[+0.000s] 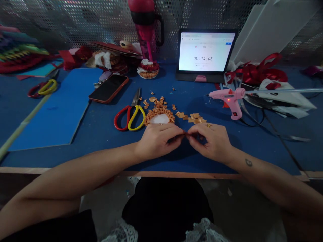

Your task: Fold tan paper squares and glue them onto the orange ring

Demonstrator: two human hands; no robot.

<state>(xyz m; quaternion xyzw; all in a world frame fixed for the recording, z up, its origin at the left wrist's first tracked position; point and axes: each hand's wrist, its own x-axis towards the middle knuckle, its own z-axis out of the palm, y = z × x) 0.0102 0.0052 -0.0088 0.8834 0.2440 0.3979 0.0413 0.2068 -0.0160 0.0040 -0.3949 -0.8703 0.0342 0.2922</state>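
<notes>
Where left hand (157,139) and right hand (212,141) meet, both pinch shut on a tiny reddish scrap (186,134), mostly hidden.

Perforated metal panel (75,20) as back wall, grey, dim. Blue-topped worktable (106,141) with bare wooden front edge (164,174). White boards (272,30) lean against panel at right. Below table – pale floor (252,201), possibly concrete, littered with scraps. Room dark – tablet screen (205,52) brightest light.
</notes>
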